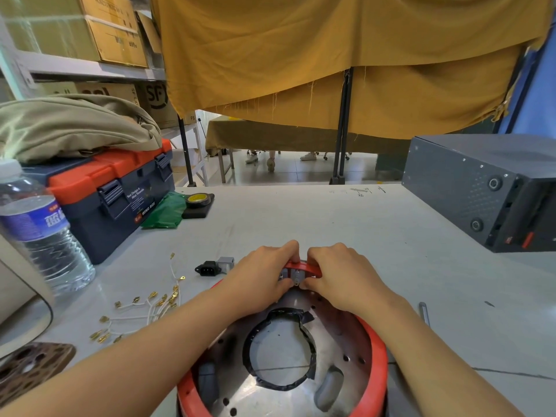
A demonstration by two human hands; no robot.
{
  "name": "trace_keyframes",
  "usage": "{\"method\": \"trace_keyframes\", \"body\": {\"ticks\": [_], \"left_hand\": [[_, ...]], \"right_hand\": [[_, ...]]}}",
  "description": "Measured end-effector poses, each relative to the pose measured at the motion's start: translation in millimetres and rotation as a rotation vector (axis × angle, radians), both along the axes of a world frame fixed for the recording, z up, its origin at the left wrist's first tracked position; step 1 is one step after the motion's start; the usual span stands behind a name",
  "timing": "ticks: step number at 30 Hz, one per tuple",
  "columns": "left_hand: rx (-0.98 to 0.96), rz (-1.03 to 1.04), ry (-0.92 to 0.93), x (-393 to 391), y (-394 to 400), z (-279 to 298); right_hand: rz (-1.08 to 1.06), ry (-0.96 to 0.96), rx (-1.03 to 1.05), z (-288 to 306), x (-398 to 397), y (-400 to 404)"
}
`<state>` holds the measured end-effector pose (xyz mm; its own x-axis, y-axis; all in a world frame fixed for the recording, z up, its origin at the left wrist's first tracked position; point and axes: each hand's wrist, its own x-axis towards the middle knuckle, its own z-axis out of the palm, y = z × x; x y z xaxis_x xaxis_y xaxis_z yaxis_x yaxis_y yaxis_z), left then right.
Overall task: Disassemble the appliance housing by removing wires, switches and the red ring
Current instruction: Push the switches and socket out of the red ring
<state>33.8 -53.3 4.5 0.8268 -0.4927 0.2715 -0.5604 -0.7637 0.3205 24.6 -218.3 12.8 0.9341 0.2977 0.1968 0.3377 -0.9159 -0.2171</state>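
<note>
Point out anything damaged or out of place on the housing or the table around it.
The black tape lining the housing's centre hole is torn and peeling, with a ragged flap at its upper right. White wires lie in a loose tangle on the table, left of the housing. Nothing is spilled.

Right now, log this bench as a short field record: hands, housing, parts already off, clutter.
left hand: pinching the small grey part at the housing's far rim
right hand: gripping the same spot on the red ring
housing: metal, open side up, ring still on
removed parts: white wires, black power socket, left of the housing
clutter: toolbox, water bottle, grey case
</note>
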Motion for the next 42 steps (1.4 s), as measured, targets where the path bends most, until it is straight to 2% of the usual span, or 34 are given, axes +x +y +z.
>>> {"method": "trace_keyframes", "body": {"ticks": [23, 28, 42], "left_hand": [[-0.05, 0.052, 0.005, 0.1, -5.0, 0.6], [-0.016, 0.069, -0.054, -0.3, -10.7, 1.4], [-0.158, 0.051, 0.095, -2.9, -5.9, 5.9]], "right_hand": [[0.013, 0.026, -0.029, 7.8, 1.2, 2.5], [0.0, -0.013, -0.07, 6.1, 1.9, 5.6], [-0.02, -0.001, 0.07, -1.1, 3.6, 1.6]]}}
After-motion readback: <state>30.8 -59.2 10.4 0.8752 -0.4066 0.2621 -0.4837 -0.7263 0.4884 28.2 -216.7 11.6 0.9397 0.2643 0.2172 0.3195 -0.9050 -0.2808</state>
